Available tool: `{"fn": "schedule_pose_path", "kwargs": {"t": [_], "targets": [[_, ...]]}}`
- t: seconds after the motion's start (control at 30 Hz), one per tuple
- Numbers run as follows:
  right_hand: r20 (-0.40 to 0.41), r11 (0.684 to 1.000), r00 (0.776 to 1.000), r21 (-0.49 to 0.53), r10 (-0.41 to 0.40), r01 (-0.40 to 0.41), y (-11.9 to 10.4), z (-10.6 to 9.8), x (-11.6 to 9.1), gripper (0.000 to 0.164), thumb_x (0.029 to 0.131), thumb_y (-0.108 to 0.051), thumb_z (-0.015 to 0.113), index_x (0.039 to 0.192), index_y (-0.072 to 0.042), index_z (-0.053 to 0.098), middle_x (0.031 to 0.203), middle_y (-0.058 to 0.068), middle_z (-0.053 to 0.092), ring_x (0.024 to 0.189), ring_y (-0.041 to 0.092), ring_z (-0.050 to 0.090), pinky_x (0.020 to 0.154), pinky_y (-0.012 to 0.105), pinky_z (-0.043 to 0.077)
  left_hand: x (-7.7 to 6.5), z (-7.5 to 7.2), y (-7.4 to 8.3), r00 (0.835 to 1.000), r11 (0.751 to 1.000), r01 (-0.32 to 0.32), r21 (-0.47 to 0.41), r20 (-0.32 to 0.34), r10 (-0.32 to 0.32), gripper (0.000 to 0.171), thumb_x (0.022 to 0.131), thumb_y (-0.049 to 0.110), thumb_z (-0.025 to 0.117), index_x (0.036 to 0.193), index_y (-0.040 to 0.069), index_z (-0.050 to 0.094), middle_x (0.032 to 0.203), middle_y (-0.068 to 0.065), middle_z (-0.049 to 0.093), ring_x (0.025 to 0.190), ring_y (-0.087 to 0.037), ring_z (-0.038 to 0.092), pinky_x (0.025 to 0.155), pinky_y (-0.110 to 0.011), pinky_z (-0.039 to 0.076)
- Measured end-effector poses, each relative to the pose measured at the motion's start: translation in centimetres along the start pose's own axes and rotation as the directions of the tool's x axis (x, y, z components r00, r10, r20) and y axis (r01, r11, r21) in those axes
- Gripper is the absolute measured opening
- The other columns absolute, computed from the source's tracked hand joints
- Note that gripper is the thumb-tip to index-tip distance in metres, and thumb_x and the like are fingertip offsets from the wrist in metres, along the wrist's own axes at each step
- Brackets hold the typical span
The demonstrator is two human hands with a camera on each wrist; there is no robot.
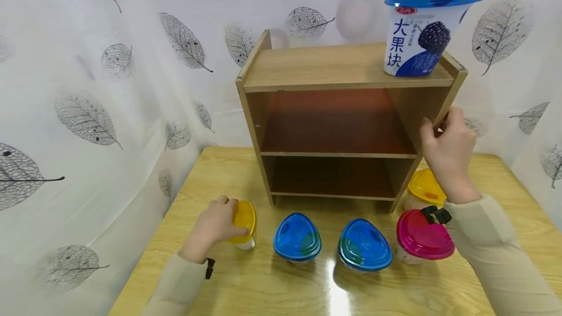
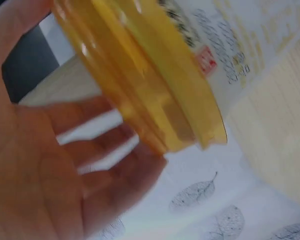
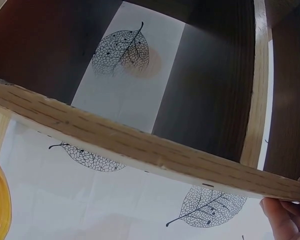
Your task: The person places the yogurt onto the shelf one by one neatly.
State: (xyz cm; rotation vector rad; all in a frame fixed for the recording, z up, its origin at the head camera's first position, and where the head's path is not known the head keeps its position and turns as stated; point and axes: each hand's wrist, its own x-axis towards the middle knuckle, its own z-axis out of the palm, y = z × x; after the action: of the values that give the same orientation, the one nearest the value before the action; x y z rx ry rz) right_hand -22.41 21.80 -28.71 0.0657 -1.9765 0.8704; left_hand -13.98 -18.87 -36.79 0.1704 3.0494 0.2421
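Note:
My left hand (image 1: pixel 217 223) is at the yellow-lidded yogurt cup (image 1: pixel 244 223) on the table's left side, thumb and fingers around its lid. Up close in the left wrist view, the fingers meet the rim of the yellow lid (image 2: pixel 140 75). On the right, my right hand (image 1: pixel 450 148) grips the front edge of the wooden shelf's (image 1: pixel 338 155) right side panel. In the right wrist view, fingertips (image 3: pixel 277 215) pinch that panel (image 3: pixel 140 145). A large blue-lidded yogurt cup (image 1: pixel 412 38) stands on the shelf's top right, above this hand.
Two blue-lidded cups (image 1: pixel 297 238) (image 1: pixel 364 245) stand before the shelf. To their right is a pink-lidded cup (image 1: pixel 423 235), partly behind my right wrist, with another yellow-lidded cup (image 1: pixel 425 187) behind it. A leaf-patterned curtain (image 1: pixel 131 111) surrounds the wooden table (image 1: pixel 263 286).

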Motion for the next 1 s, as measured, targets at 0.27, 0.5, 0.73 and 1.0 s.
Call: {"fn": "schedule_pose_path", "kwargs": {"t": [0.27, 0.5, 0.73, 1.0], "targets": [[0.012, 1.000, 1.000, 0.007, 0.000, 0.000, 0.0, 0.0, 0.4, 0.023, 0.081, -0.009, 0.051, 0.092, 0.011, 0.052, 0.082, 0.023, 0.062, 0.075, 0.037, 0.060, 0.057, -0.002, 0.027, -0.3, 0.3, -1.2, 0.995, 0.973, -0.094, -0.212, 0.002, 0.097, 0.073, 0.063, 0.028, 0.078, 0.121, -0.003, 0.047, 0.121, -0.018, 0.046, 0.106, -0.034, 0.046, 0.085, -0.045, 0.040], [0.020, 1.000, 1.000, 0.011, 0.004, -0.004, -0.1, 0.0, 0.3, 0.024, 0.082, -0.011, 0.051, 0.093, 0.010, 0.052, 0.087, 0.022, 0.062, 0.077, 0.037, 0.061, 0.057, -0.001, 0.028, -0.8, 0.6, -0.8, 0.989, 0.991, 0.086, -0.100, -0.114, -0.097, 0.091, 0.067, 0.067, 0.056, 0.117, -0.008, 0.049, 0.113, -0.027, 0.046, 0.098, -0.039, 0.046, 0.069, -0.050, 0.046], [0.016, 1.000, 1.000, 0.006, 0.004, -0.004, 0.0, 0.1, 0.2, 0.025, 0.082, -0.012, 0.050, 0.093, 0.009, 0.052, 0.087, 0.022, 0.062, 0.076, 0.037, 0.060, 0.058, -0.001, 0.028, -1.0, 1.3, 0.0, 0.969, 0.977, 0.209, 0.051, -0.149, -0.199, 0.095, 0.066, 0.074, 0.049, 0.118, -0.005, 0.050, 0.109, -0.029, 0.046, 0.090, -0.042, 0.047, 0.058, -0.048, 0.047], [0.020, 1.000, 1.000, 0.007, 0.017, -0.017, 0.0, 0.1, 0.0, 0.025, 0.082, -0.012, 0.050, 0.095, 0.010, 0.052, 0.088, 0.022, 0.062, 0.076, 0.036, 0.060, 0.057, 0.000, 0.029, -0.5, 1.7, -0.3, 0.979, 0.990, 0.144, -0.004, -0.145, -0.143, 0.087, 0.065, 0.065, 0.060, 0.116, -0.005, 0.050, 0.102, -0.023, 0.048, 0.082, -0.036, 0.047, 0.056, -0.045, 0.047]]}}
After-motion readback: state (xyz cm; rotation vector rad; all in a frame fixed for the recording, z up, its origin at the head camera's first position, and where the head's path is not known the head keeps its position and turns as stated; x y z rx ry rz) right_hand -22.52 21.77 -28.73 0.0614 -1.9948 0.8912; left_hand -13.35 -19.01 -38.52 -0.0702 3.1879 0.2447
